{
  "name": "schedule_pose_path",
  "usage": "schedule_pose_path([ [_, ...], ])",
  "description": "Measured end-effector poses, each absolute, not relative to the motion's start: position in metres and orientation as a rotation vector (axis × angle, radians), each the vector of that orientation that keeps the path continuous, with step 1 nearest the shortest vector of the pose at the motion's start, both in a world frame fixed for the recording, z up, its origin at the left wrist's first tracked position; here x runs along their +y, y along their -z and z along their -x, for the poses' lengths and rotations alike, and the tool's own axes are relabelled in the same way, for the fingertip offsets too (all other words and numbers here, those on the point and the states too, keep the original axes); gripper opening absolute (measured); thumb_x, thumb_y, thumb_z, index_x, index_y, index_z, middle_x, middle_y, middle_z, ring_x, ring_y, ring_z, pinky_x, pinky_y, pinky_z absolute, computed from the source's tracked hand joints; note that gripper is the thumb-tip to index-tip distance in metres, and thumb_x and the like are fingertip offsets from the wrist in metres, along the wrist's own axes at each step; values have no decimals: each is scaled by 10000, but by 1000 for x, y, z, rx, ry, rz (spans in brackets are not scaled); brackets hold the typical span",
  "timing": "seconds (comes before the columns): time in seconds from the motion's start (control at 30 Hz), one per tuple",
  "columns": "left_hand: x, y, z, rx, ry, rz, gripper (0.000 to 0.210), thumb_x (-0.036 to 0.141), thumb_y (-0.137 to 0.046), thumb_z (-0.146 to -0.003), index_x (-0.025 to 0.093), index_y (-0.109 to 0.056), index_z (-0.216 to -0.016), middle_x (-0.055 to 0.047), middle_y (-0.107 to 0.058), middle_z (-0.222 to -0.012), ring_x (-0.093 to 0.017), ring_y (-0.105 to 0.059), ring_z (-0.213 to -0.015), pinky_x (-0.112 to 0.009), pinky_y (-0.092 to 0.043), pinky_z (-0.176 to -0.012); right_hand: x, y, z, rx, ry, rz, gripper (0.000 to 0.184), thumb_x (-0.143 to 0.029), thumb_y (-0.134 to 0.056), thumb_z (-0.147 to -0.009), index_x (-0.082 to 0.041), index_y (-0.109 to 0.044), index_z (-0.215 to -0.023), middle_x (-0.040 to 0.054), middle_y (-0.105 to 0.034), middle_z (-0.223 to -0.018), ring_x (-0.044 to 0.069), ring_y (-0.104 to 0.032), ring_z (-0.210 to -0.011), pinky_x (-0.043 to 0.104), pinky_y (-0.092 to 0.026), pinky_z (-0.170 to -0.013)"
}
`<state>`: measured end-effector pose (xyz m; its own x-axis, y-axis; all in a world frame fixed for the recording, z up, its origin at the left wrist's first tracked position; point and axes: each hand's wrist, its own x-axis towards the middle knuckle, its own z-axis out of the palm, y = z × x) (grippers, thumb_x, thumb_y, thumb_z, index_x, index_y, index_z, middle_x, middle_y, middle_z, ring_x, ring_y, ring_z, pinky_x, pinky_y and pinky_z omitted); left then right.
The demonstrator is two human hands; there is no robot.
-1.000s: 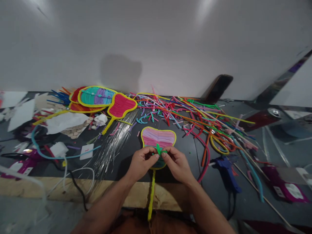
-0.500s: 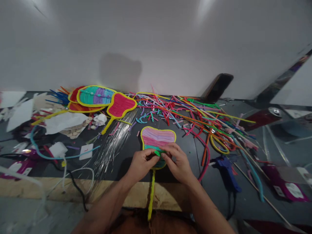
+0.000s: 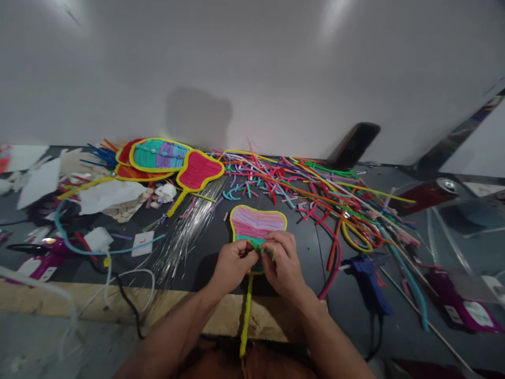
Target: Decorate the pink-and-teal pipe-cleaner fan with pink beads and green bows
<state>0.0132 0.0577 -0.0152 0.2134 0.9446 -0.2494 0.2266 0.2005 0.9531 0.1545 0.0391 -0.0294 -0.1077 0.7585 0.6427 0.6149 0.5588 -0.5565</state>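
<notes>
In front of me lies a paddle-shaped pipe-cleaner fan (image 3: 256,218) with a yellow outline and bands of lilac, pink and teal. Its yellow fuzzy handle (image 3: 246,316) points towards me. Over the fan's lower half, my left hand (image 3: 233,266) and my right hand (image 3: 283,260) meet, their fingertips closed on a short green pipe cleaner (image 3: 256,245). The fingers cover much of the green piece and the fan's teal part. Further back on the left rests a red fan (image 3: 199,171) with a yellow edge, beside a teal and purple one (image 3: 160,156).
Cut pipe cleaners (image 3: 272,179) are heaped along the wall. A blue glue gun (image 3: 366,281) lies to the right, a phone (image 3: 357,145) leans on the wall, and a can (image 3: 430,195) lies on its side. Silver tinsel strands (image 3: 185,231) and a white charger (image 3: 98,239) are on the left.
My right hand has turned slightly, and the green pipe cleaner between my fingertips has shifted. The whole view has moved a little; the fan stays in its place on the table.
</notes>
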Motion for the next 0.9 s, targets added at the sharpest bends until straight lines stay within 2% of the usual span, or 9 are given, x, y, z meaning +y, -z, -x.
schedule_pose_path([
  [0.13,58,19,-14,1109,-818,-914,225,336,-670,-671,148,-561,-613,75,-461,-469,-32,-314,-381,-184,-214,-398,39,28,-155,-1791,-92,1103,251,-31,-514,-817,-232,-524,-967,67,-545,-982,217,-491,-961,413,-462,-816],
  [0.27,61,19,-10,973,-773,-806,313,389,-771,-599,133,-611,-684,61,-503,-515,-23,-354,-376,-173,-224,-385,40,28,-157,-1774,-110,1107,232,-41,-506,-831,-239,-548,-944,63,-557,-964,213,-489,-958,403,-463,-806],
  [0.43,63,16,-8,937,-766,-744,381,437,-803,-570,126,-602,-656,61,-499,-512,-21,-399,-369,-158,-245,-375,40,32,-157,-1734,-158,1083,228,-62,-485,-842,-253,-575,-929,56,-562,-969,208,-497,-951,405,-447,-817],
  [0.7,61,10,-11,854,-727,-536,388,363,-846,-536,118,-589,-693,38,-556,-569,4,-399,-377,-119,-232,-371,40,34,-160,-1738,-193,1021,264,-37,-523,-811,-280,-626,-834,39,-531,-1036,211,-455,-1002,414,-421,-854],
  [0.77,59,8,-13,824,-755,-513,370,343,-840,-550,119,-578,-683,38,-555,-553,9,-384,-370,-118,-240,-376,39,34,-159,-1681,-277,1035,232,-64,-528,-827,-269,-633,-800,44,-515,-1048,210,-454,-1020,409,-421,-854],
  [0.9,56,3,-21,853,-865,-544,361,362,-821,-577,128,-563,-675,36,-573,-568,0,-395,-366,-131,-258,-373,38,33,-154,-1453,-647,1032,129,-149,-522,-873,-236,-610,-836,58,-546,-955,201,-503,-1029,373,-447,-843],
])
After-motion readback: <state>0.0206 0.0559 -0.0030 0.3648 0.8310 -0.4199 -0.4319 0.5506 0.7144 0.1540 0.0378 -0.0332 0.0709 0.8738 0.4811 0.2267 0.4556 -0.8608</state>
